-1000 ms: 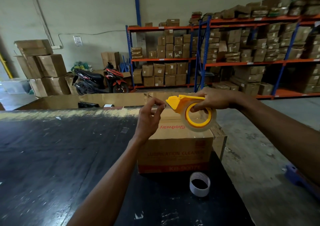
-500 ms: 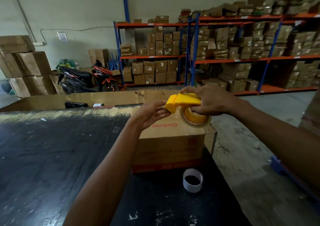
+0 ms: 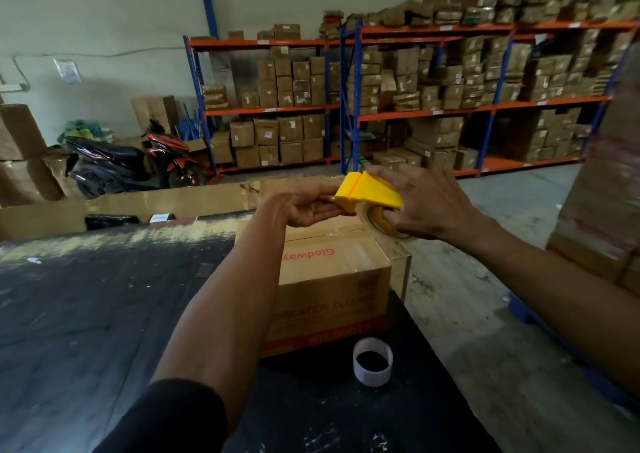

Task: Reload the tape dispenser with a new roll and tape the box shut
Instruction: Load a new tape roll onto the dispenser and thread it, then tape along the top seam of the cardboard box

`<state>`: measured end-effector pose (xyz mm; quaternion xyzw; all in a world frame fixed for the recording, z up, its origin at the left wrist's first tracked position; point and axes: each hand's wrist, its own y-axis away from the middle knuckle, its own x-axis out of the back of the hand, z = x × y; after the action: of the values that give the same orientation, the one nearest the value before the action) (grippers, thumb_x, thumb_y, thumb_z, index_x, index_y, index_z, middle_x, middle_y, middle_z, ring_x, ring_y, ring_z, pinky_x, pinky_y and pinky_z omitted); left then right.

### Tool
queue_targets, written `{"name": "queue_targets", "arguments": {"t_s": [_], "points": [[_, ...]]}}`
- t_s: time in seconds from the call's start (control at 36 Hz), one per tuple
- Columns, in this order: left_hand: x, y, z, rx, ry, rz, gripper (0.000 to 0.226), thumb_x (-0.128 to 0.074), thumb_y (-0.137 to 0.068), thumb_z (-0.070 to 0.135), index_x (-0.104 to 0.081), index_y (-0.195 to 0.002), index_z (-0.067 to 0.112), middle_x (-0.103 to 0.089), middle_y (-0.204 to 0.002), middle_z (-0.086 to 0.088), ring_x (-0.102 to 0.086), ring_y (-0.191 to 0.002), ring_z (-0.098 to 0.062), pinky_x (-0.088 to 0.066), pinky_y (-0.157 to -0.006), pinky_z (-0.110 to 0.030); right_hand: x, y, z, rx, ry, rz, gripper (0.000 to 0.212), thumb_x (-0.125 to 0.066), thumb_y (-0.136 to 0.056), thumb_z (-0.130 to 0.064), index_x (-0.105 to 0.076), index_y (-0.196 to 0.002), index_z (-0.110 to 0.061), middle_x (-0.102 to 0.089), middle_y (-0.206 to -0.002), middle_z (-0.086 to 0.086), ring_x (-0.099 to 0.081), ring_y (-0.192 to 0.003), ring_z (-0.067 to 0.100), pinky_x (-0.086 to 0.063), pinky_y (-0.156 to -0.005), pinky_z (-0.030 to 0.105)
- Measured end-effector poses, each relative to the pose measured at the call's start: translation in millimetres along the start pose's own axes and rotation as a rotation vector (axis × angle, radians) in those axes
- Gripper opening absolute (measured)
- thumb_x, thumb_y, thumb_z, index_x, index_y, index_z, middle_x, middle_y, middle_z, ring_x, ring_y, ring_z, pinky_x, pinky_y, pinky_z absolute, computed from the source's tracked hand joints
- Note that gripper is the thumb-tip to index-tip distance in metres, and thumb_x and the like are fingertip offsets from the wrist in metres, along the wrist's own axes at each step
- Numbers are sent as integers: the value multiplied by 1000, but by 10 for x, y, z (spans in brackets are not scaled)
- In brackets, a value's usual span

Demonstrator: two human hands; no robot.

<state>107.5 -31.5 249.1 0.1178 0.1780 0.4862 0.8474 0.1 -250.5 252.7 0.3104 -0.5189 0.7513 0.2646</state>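
Observation:
A yellow tape dispenser [image 3: 369, 192] with a clear tape roll on it hangs just above the far right corner of a cardboard box [image 3: 332, 279] printed "Glodway". My right hand [image 3: 422, 206] grips the dispenser from the right, fingers through its yellow hub. My left hand [image 3: 304, 206] is palm up at the dispenser's front lip, fingertips touching it; any tape end there is too fine to see. The box flaps lie closed. A bare white tape core [image 3: 372, 360] stands on the black table in front of the box.
The black table [image 3: 104, 314] stretches left, with a flattened cardboard sheet [image 3: 121, 206] along its far edge. Concrete floor lies right of the table. A wrapped stack of cartons [image 3: 609, 192] stands at the right. A motorbike [image 3: 131, 161] and box-laden shelves [image 3: 415, 106] are behind.
Both hands have lowered the dispenser toward the box top. My left hand has moved from apart to the dispenser's front lip, palm up. The view shifted right.

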Motion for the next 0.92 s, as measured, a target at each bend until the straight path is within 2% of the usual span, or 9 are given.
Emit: {"name": "queue_targets", "arguments": {"t_s": [0.08,0.14,0.22,0.28,0.44,0.56,0.69,0.81,0.92], "points": [[-9,-106,121,-16,-92,22,26,-66,-100,13,-66,-119,-4,-79,-103,-20,-79,-84,-21,-66,-74,-26,-8,-7,-8,-34,-1,33,87,-38,-74,-68,-40,-153,-31,-68,-109,12,-65,-86,34,-34,-65,33],[-18,-157,177,-31,-203,29,12,-64,-101,13,-69,-104,3,-81,-87,-12,-79,-76,-16,-66,-69,-26,-34,-11,-16,-59,-1,28,85,-43,-75,-66,-41,-152,-31,-68,-105,12,-64,-83,33,-32,-65,33],[8,-222,200,-92,-477,17,15,-59,-105,21,-70,-103,12,-77,-102,-4,-72,-97,-12,-61,-88,-33,-100,-22,-54,-76,-5,14,85,-41,-74,-67,-39,-152,-32,-68,-110,11,-65,-88,32,-32,-64,31],[68,-317,180,-172,-588,-11,18,-54,-107,19,-71,-111,13,-74,-109,-5,-70,-102,-13,-60,-91,-37,-145,-28,-104,-95,-26,-11,87,-37,-73,-70,-38,-152,-32,-68,-115,12,-66,-91,33,-32,-65,31],[297,-772,51,-431,-994,47,21,-58,-103,9,-74,-108,-3,-70,-93,-16,-62,-77,-15,-52,-77,-31,-294,-15,-406,-195,-86,-153,76,-52,-85,-60,-39,-152,-28,-69,-103,14,-67,-90,36,-41,-66,34],[366,-1041,-8,-482,-1263,85,22,-59,-102,10,-75,-110,-2,-71,-95,-10,-61,-85,-16,-43,-64,-16,-507,-118,-557,-270,-124,-291,59,-54,-83,-58,-56,-133,-28,-71,-99,8,-66,-87,32,-36,-63,31],[556,-1419,-196,-415,-1323,57,20,-57,-104,7,-74,-109,-2,-67,-83,0,-61,-74,-15,-46,-69,-28,-761,-259,-451,-357,-261,-493,43,-50,-76,-61,-65,-95,-26,-65,-84,3,-56,-71,26,-37,-57,31],[652,-1635,-335,-427,-1255,128,18,-61,-101,6,-77,-106,0,-76,-106,-15,-64,-91,-19,-43,-78,-27,-896,-352,-504,-367,-245,-512,44,-53,-80,-61,-66,-92,-21,-56,-78,3,-53,-73,27,-40,-61,32],[718,-1819,-366,-460,-1230,169,17,-63,-99,6,-78,-103,-1,-77,-108,-18,-68,-96,-26,-45,-78,-29,-1027,-537,-464,-375,-252,-594,41,-55,-81,-60,-69,-91,-22,-55,-78,2,-53,-76,27,-37,-61,32]]}}
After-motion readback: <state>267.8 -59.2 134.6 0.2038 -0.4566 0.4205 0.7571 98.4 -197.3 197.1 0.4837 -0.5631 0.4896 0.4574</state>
